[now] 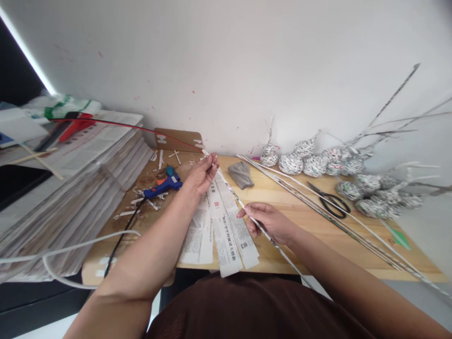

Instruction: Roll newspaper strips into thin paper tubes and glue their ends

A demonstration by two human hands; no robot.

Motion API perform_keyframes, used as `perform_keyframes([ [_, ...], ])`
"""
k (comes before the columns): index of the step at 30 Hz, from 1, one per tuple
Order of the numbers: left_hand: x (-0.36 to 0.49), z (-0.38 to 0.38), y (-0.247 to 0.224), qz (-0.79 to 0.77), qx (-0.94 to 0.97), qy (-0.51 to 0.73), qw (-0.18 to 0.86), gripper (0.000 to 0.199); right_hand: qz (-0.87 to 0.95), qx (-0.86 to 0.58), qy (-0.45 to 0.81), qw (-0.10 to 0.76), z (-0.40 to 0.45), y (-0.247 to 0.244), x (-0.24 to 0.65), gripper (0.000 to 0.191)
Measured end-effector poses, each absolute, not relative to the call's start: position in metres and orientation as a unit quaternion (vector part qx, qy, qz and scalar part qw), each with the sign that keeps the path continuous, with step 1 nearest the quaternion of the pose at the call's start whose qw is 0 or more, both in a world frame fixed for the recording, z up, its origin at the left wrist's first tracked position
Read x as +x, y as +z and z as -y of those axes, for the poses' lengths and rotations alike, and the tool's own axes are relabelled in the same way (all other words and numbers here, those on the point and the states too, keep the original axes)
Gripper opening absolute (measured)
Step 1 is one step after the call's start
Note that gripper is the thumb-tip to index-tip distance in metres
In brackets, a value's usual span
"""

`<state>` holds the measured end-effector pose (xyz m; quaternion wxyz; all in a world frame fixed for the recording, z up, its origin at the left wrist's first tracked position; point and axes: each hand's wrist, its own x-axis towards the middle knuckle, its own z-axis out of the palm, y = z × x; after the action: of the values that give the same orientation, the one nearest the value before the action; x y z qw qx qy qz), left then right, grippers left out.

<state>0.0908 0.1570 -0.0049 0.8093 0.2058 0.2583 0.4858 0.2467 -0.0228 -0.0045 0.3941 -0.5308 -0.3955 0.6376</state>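
A long thin rolled newspaper tube slants across the middle, from the fingers of my left hand down past my right hand towards my lap. My left hand is closed, pinching the tube's upper end. A thin red and black rod stretches from the upper left to that same end; how the two join is hidden by the fingers. Lower down, my right hand grips the tube between thumb and fingers. Under both hands, flat newspaper strips lie fanned out on the wooden table.
Left stand a newspaper stack and a blue glue gun among paper scraps. A grey cloth lies behind the strips. To the right are long paper tubes, black scissors and several woven paper gourds along the wall.
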Motion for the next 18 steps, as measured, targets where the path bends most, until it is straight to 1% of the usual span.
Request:
perform_keyframes([
  [7,0.091,-0.156,-0.005,-0.262,0.226,0.484,0.804,0.010,0.423,-0.546,0.604,0.397,0.014,-0.005,0.242,0.033],
  [15,0.091,-0.157,-0.006,-0.272,0.219,0.491,0.798,0.010,0.477,-0.591,0.540,0.364,0.016,-0.006,0.240,0.039],
  [17,0.091,-0.158,-0.005,-0.281,0.205,0.499,0.793,0.012,0.505,-0.610,0.501,0.350,0.022,-0.004,0.242,0.038],
  [18,0.090,-0.159,-0.005,-0.285,0.197,0.505,0.791,0.013,0.533,-0.623,0.460,0.342,0.026,-0.003,0.244,0.037],
])
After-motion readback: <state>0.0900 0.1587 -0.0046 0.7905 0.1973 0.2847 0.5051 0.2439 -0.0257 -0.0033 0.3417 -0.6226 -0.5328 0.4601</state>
